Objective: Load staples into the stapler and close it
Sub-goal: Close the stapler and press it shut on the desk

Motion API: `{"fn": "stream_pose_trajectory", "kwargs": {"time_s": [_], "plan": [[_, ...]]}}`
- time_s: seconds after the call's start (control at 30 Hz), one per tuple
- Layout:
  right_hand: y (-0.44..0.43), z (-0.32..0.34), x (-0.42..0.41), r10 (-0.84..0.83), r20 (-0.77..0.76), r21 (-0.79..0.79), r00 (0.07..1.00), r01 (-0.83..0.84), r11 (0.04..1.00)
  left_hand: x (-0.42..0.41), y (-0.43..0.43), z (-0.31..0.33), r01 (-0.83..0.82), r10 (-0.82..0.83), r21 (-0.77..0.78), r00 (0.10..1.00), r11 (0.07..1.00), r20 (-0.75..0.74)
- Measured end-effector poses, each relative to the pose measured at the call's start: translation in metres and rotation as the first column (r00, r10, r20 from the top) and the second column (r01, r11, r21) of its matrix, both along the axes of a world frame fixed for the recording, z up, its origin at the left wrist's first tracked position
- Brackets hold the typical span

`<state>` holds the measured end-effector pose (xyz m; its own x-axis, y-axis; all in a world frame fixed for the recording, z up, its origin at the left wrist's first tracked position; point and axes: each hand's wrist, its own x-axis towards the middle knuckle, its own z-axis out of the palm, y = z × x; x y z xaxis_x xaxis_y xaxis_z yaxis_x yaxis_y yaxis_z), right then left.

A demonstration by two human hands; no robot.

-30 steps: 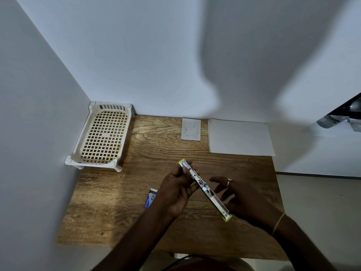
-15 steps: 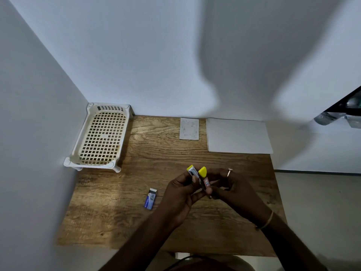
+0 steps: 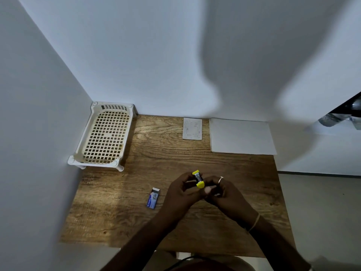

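A small yellow-and-black stapler [image 3: 198, 178] is held above the middle of the wooden table [image 3: 121, 212], folded nearly shut with its two yellow ends close together. My left hand [image 3: 182, 194] grips it from the left. My right hand [image 3: 224, 194], wearing a ring, pinches it from the right, and its thumb presses by the lower yellow end. A small blue staple box [image 3: 153, 198] lies open on the table just left of my left hand. No loose staples can be made out.
A white lattice plastic tray [image 3: 106, 137] stands at the back left corner against the wall. A small printed card [image 3: 192, 128] and a white paper sheet [image 3: 241, 136] lie along the back edge. Walls close off the left and back.
One second ago the stapler was unfolded into a long strip between my hands. It has since been folded together, and my right hand has closed in on it.
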<state>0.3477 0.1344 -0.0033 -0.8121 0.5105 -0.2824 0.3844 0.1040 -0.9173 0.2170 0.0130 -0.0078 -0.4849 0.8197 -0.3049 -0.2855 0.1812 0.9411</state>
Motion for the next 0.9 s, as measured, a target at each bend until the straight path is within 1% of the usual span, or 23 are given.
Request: {"fn": "stream_pose_trajectory", "kwargs": {"time_s": [0.07,0.13,0.2,0.3,0.4,0.53,0.63,0.73,0.8,0.9], "plan": [[0.0,-0.002,-0.003,0.006,0.046,0.213,0.999,-0.016,0.977,-0.006,-0.002,-0.006,-0.018,0.017,-0.021,0.998,1.0,-0.063],[-0.001,-0.004,-0.004,0.011,0.118,0.365,0.993,-0.054,0.929,-0.013,-0.005,-0.012,0.01,-0.016,-0.037,0.989,0.999,-0.15],[-0.002,-0.007,-0.006,0.003,0.191,0.476,0.982,-0.095,0.874,-0.016,-0.007,-0.017,0.048,-0.061,-0.055,0.963,0.997,-0.263],[-0.006,-0.013,-0.008,-0.009,0.247,0.59,0.969,-0.143,0.795,-0.015,-0.007,-0.024,0.022,-0.044,-0.07,0.944,0.997,-0.327],[-0.006,-0.021,-0.01,-0.032,0.261,0.626,0.965,-0.144,0.767,-0.018,-0.005,-0.03,0.01,-0.053,-0.118,0.927,0.993,-0.371],[-0.003,-0.029,-0.012,-0.027,0.28,0.689,0.96,-0.181,0.702,-0.026,-0.006,-0.038,0.058,-0.158,-0.208,0.848,0.976,-0.505],[-0.001,-0.036,-0.016,-0.006,0.352,0.705,0.936,-0.261,0.66,-0.033,-0.007,-0.042,0.124,-0.267,-0.267,0.749,0.956,-0.607],[0.001,-0.045,-0.018,0.005,0.418,0.706,0.908,-0.328,0.628,-0.039,-0.006,-0.047,0.165,-0.371,-0.345,0.606,0.924,-0.704],[0.0,-0.05,-0.019,0.009,0.428,0.7,0.904,-0.338,0.629,-0.04,-0.005,-0.051,0.168,-0.439,-0.418,0.531,0.893,-0.725],[0.0,-0.057,-0.022,0.008,0.42,0.69,0.908,-0.325,0.647,-0.04,-0.003,-0.059,0.146,-0.506,-0.499,0.453,0.854,-0.734]]}}
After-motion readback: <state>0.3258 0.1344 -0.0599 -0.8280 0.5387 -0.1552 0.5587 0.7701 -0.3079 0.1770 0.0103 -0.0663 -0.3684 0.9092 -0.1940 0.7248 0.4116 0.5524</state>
